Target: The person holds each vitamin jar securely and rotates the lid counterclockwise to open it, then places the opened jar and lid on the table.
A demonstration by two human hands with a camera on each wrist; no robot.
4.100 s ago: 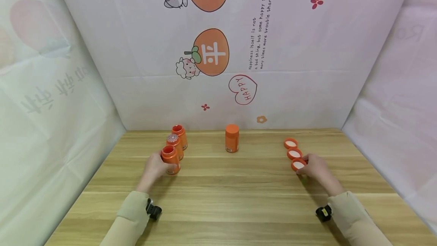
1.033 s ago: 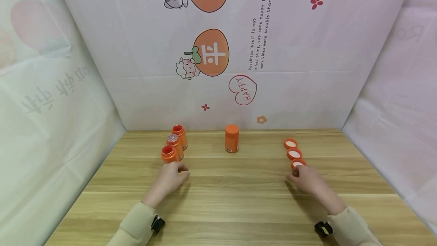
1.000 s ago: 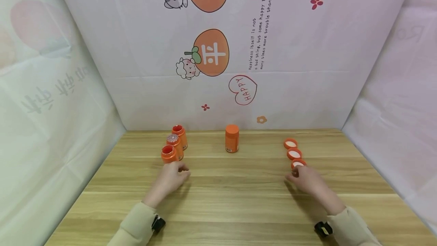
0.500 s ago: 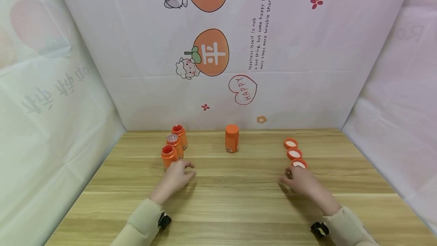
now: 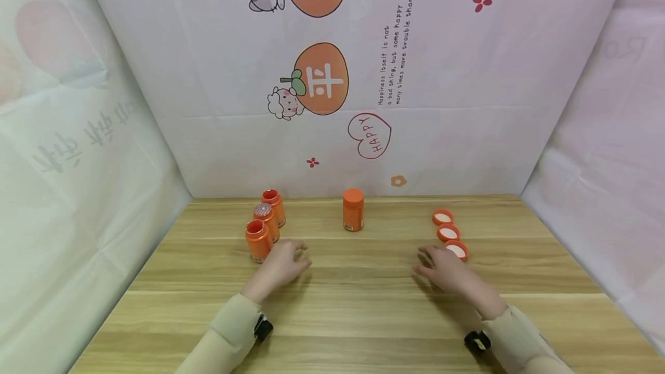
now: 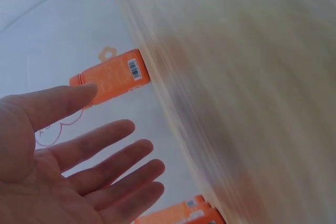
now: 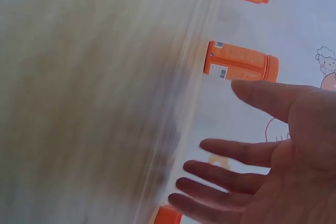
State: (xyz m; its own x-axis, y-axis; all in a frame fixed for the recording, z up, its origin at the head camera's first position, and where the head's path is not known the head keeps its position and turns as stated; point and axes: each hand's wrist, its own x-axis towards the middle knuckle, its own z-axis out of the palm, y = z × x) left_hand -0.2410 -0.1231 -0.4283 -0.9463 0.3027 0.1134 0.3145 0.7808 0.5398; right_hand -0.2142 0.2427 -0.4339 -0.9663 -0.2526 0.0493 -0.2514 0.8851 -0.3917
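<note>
My left hand (image 5: 277,267) hovers over the table just right of the nearest uncapped orange bottle (image 5: 258,243), its fingers apart and holding nothing. Behind that bottle stand a second bottle with a silvery top (image 5: 263,211) and a third open-mouthed one (image 5: 279,212). To the right, my right hand (image 5: 449,273) is beside the nearest orange cap (image 5: 458,250), also with nothing in it. Two more caps, a middle one (image 5: 448,233) and a far one (image 5: 443,218), lie with white insides up. Both wrist views show spread fingers on the left hand (image 6: 58,166) and right hand (image 7: 299,150).
A capped orange bottle (image 5: 353,210) stands upright at the back middle of the wooden table (image 5: 343,316). A printed white sheet (image 5: 447,85) rises behind the table's back edge, with white sheets on both sides.
Earlier the left hand held the nearest bottle and the right hand the nearest cap. Both have let go, drawn inward toward the middle, and spread their fingers. Bottles and caps stay put.
</note>
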